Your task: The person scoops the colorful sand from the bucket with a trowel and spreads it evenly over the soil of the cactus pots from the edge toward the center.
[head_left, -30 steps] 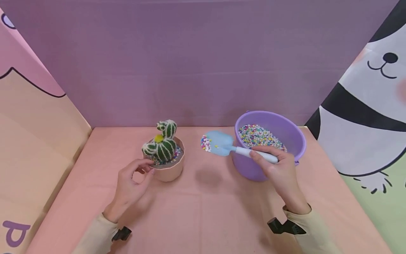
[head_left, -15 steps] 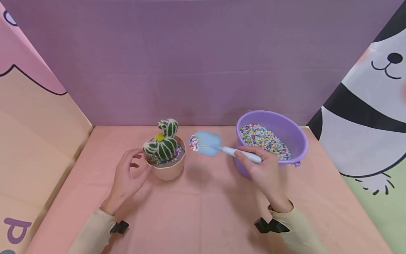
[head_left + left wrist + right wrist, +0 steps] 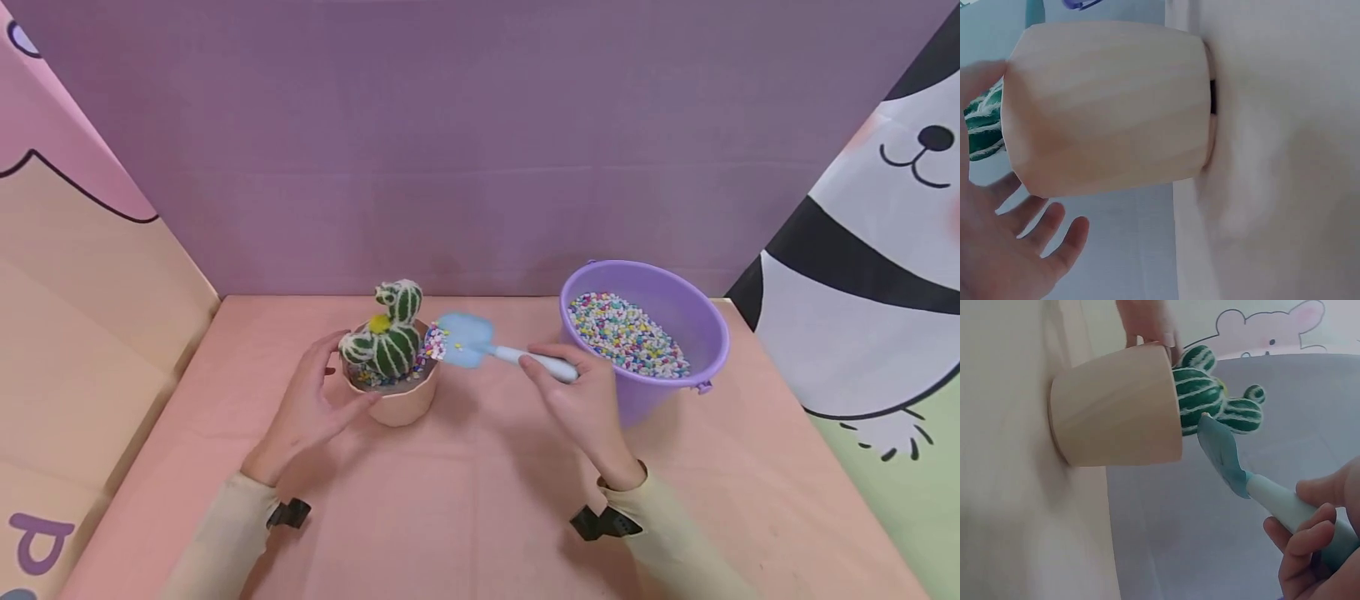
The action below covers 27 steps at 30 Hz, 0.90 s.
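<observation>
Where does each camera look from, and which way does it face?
Head: on the person's head, facing forward and down at bucket and pot; left hand, right hand, sleeves show.
Left wrist: on that wrist, facing the pot's side; the left hand shows.
Right wrist: on that wrist, facing trowel and pot; both hands show.
Both wrist views share pot and cactus.

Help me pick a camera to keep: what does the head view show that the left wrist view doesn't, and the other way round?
Only head: the right hand, the beads and the panda print.
Only left wrist: a dark patch at the pot's base.
Both: the left hand, the pot and the cactus.
</observation>
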Each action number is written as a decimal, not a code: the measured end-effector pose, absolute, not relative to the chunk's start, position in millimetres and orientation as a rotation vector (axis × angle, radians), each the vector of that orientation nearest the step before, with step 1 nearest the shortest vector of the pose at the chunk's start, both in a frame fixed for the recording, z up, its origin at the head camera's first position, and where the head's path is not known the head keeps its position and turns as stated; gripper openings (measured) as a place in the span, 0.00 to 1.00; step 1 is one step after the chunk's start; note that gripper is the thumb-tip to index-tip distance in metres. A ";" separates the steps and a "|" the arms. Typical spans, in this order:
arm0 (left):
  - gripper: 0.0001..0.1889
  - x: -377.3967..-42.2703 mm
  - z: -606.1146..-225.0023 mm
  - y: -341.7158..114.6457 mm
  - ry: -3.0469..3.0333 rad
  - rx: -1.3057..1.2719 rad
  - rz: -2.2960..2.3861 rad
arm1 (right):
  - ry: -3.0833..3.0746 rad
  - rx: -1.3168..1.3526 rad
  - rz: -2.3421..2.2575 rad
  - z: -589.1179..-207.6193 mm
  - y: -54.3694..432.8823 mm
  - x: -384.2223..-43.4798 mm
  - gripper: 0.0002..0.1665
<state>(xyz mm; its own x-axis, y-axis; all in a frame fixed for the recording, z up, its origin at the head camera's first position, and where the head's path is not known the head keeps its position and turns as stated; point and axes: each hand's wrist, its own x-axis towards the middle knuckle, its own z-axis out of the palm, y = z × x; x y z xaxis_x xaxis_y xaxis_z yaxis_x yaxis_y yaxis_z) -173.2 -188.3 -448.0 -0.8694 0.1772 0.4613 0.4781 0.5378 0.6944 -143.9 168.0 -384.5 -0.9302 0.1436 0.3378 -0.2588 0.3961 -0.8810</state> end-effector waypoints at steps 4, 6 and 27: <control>0.50 -178.5 -444.5 -186.9 -2.486 -0.592 -1.285 | -2.291 0.120 1.497 -385.8 158.6 -146.5 0.11; 0.52 -180.1 -444.3 -186.5 -2.498 -0.600 -1.308 | -2.292 0.138 1.460 -386.3 154.2 -147.6 0.11; 0.49 -187.2 -440.1 -181.9 -2.493 -0.649 -1.328 | -2.291 0.199 1.324 -388.7 141.4 -146.5 0.13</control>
